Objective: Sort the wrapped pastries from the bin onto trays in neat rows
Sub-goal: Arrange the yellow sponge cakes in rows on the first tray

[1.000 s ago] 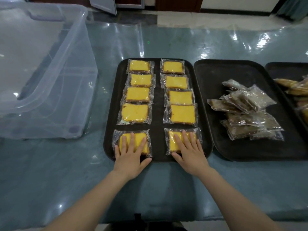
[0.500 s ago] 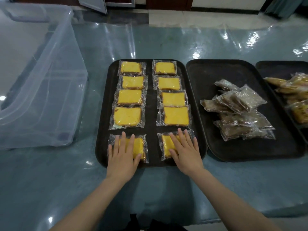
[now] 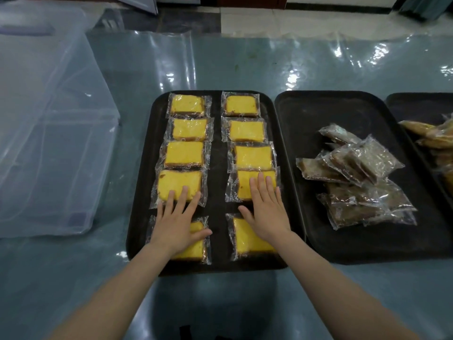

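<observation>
Holding ten wrapped yellow cakes (image 3: pixel 187 130) in two rows, the left tray (image 3: pixel 139 192) lies under flat, straight-fingered left hand (image 3: pixel 177 223) and right hand (image 3: pixel 266 208); brown pastries (image 3: pixel 355 182) heap on the middle tray (image 3: pixel 306 114)

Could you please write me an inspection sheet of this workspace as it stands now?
Surface: glossy blue-grey table under clear plastic sheeting.
Job's things: left tray holds ten wrapped yellow cakes in two columns of five; middle tray holds a loose pile of brown pastries; right tray, partly out of frame, holds a pile of golden pastries; clear bin at left looks empty.
Clutter: nothing seen.
Hands: left hand and right hand lie flat, fingers straight, fingertips on the fourth-row cakes.
Cables: nothing seen.
Surroundings: tiled floor beyond the table.
</observation>
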`<state>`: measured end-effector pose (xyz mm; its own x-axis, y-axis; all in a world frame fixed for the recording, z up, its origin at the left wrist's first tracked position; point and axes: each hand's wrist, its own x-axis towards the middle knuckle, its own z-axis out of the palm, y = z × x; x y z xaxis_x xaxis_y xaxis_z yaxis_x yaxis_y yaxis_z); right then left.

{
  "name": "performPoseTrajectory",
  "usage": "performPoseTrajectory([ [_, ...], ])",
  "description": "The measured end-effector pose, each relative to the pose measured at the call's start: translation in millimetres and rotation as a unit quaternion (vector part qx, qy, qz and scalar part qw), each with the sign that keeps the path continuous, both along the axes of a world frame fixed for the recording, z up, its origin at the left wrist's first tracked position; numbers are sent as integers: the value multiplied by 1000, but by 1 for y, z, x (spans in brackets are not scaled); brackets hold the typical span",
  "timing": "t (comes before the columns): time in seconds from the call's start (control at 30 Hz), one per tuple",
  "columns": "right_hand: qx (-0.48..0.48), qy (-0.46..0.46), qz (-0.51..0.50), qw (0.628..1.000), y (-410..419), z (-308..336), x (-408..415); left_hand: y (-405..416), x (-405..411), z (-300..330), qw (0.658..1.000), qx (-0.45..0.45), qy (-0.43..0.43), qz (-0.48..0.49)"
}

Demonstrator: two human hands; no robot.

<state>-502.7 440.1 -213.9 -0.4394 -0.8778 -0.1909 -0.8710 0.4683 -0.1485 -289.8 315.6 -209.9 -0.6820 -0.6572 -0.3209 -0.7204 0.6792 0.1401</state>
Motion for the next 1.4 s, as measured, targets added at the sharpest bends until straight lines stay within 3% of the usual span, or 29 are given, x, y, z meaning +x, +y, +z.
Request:
performPoseTrajectory([
  [0.33,-5,-10,26,1000,10,-2,4,15,10,-6,998,-53,16,-9],
  [0.6,15,-22,33,999,8,7,5,23,12,-4,998,-44,38,2],
  [0.97,-31,-65,-1,997,37,44,28,48,29,24,990,-23,137,4],
  [1.13,-46,-102,-31,993,72,55,36,65,27,32,974,12,225,-4],
  [1.4,-116,-127,-95,981,120,77,-2,90,-5,34,954,64,290,27],
])
